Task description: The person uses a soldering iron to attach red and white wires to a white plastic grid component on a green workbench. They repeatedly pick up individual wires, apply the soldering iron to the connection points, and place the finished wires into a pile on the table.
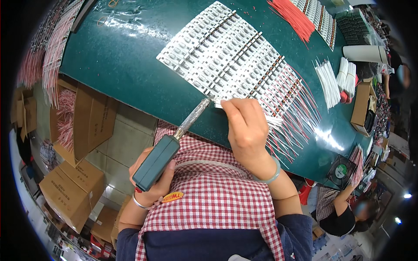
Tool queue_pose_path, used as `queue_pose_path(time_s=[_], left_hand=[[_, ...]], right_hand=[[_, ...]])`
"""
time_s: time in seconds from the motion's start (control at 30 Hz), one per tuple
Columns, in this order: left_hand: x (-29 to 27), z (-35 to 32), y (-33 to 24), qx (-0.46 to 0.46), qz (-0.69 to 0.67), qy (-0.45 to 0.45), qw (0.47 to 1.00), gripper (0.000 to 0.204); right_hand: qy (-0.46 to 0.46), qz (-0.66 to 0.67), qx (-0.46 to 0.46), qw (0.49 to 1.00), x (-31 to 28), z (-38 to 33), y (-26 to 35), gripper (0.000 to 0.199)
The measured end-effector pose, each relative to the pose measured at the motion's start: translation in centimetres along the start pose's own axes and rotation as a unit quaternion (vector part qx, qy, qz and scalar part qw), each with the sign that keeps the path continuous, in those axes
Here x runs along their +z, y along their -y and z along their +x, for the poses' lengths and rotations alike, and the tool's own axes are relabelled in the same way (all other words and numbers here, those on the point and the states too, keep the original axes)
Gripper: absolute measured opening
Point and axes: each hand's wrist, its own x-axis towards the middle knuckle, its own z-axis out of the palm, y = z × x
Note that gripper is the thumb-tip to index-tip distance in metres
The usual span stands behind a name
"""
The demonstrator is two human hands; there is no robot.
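Observation:
My left hand is wrapped around the handle of a dark green soldering gun with a foil-wrapped metal shaft. Its tip meets the near edge of a sheet of small white parts in rows, which lies on the green table. Just right of that tip, my right hand pinches thin white wires; their short ends show at the fingertips and the rest trails out behind the hand. Red and white wires fan out from the sheet's right-hand rows.
Red wires lie at the far right of the green table, with bundles of white wires nearer. A small black fan stands at the right corner. Cardboard boxes fill the floor at left. Another person works at right.

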Motion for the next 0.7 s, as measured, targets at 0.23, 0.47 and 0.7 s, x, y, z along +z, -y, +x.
queue_pose_path(time_s=[0.23,0.47,0.7], left_hand=[[0.6,1.4,-0.8,0.063,0.044,-0.003,0.997,0.023],[1.0,2.7,-1.9,0.101,0.054,-0.011,0.993,0.021],[0.9,2.7,-1.4,0.126,0.061,0.004,0.99,0.024]], right_hand=[[0.002,-0.002,-0.001,1.0,0.4,0.0,-1.0,0.035],[0.008,-0.006,0.002,1.0,0.5,0.0,-0.9,0.035],[0.007,-0.016,-0.002,1.0,0.6,0.1,-0.7,0.034]])
